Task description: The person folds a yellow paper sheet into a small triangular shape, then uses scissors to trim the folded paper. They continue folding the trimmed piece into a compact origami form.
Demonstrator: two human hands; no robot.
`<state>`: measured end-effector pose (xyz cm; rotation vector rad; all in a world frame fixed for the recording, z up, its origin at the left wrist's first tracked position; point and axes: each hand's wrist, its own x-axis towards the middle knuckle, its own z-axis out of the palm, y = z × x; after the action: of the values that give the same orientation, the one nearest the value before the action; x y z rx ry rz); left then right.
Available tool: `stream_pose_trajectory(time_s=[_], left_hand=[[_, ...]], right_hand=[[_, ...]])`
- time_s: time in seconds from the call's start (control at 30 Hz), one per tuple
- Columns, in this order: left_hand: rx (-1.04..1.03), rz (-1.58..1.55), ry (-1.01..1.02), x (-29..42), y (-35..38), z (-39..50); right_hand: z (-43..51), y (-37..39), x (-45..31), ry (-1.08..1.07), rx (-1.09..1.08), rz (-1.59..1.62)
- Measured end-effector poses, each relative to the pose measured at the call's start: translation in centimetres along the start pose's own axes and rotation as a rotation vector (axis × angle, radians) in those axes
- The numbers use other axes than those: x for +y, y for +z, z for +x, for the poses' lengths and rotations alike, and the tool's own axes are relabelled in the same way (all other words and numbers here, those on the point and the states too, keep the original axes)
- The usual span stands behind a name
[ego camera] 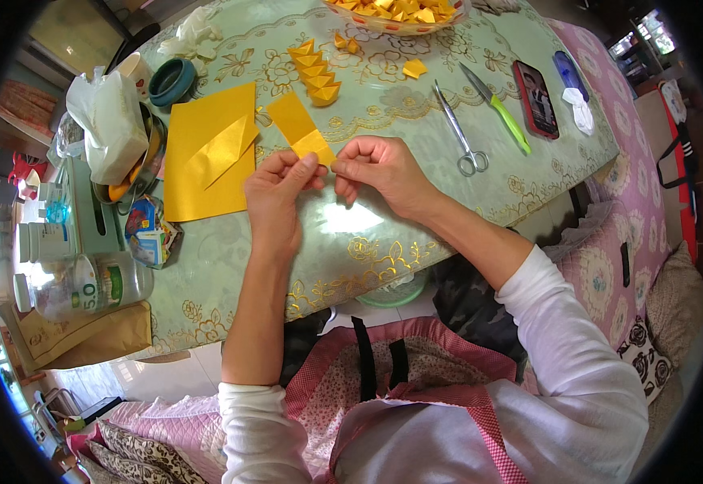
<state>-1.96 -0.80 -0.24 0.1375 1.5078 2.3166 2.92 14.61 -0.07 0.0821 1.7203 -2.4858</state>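
Between my two hands is a narrow strip of golden-yellow paper [296, 124] with a crease across it; its far end points away from me. My left hand [279, 184] pinches the strip's near end under the thumb. At the near right corner, the thumb and forefinger of my right hand [376, 172] meet at the paper's edge. Left of the strip lies a large yellow sheet [197, 193] with a loosely folded yellow piece [221, 151] on top. Beyond the strip stands a row of joined folded paper pieces [315, 74].
A plastic basket [388, 25] of folded pieces stands at the back. Scissors [459, 133], a green-handled knife [497, 109] and a phone [536, 100] lie to the right. A tissue pack [106, 127], a teal bowl [172, 81] and a plastic jar [91, 285] crowd the left side.
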Motion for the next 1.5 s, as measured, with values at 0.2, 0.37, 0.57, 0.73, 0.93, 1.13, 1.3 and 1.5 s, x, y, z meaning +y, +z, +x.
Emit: stream_pose_trajectory(time_s=[0.2,0.37,0.57,0.73,0.93,1.13,1.3,1.5], left_hand=[[-0.012,0.034,0.012,-0.3,0.4,-0.4],[-0.005,-0.018,-0.016,-0.2,0.2,-0.4],[-0.041,-0.073,-0.024,-0.2,-0.1,-0.2],[-0.041,-0.073,-0.017,-0.2,-0.1,-0.2],[-0.181,-0.03,-0.128,0.4,-0.8,-0.1],[-0.478,0.092,-0.281,1.0,-1.2,-0.3],[-0.455,0.046,-0.304,1.3,-1.3,0.0],[-0.24,0.053,-0.22,1.3,-0.9,0.0]], right_hand=[[-0.2,0.3,-0.1,-0.004,-0.025,0.009],[-0.2,0.2,-0.2,0.027,-0.078,0.041],[-0.2,0.1,-0.1,0.03,-0.094,0.028],[-0.2,0.0,0.1,0.021,-0.093,0.038],[0.6,-0.9,-0.1,-0.075,-0.08,0.174],[0.5,-1.6,-1.6,-0.16,-0.375,-0.096],[0.6,-1.9,-2.2,-0.387,-0.378,-0.388],[0.6,-2.2,-2.1,-0.493,-0.227,-0.57]])
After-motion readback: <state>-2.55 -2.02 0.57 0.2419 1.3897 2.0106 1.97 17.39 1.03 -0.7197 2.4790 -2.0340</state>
